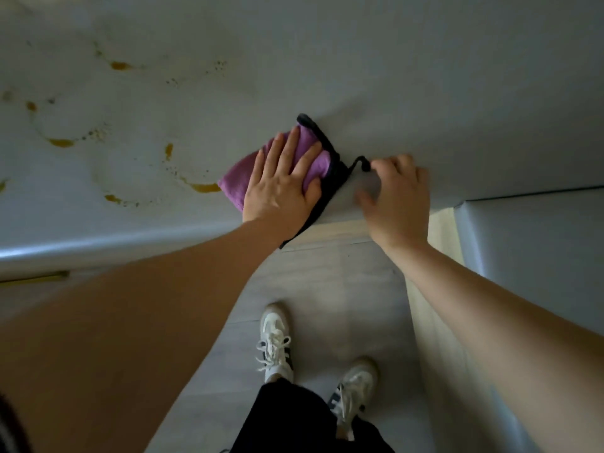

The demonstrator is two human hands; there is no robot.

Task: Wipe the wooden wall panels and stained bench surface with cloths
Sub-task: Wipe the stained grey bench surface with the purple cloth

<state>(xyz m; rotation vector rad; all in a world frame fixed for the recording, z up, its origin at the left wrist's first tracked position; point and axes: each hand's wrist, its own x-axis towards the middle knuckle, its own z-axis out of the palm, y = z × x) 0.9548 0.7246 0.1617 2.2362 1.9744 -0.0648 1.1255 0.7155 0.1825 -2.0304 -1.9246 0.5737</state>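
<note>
Bench (376,76) is the job now: your left hand (281,181) lies spread flat on the purple cloth (235,181) at the frame's centre, while your right hand (397,191) at 3 o'clock curls onto the black cloth (330,188), seemingly pinching its corner. Yellow stains (201,188) run from 9 to 10 o'clock; your next move probably calls for pressing leftward through them.

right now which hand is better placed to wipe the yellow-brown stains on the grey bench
Left. The left hand presses flat on the purple cloth, beside the nearest yellow-brown stain. The right hand pinches the black cloth, farther away.
</note>
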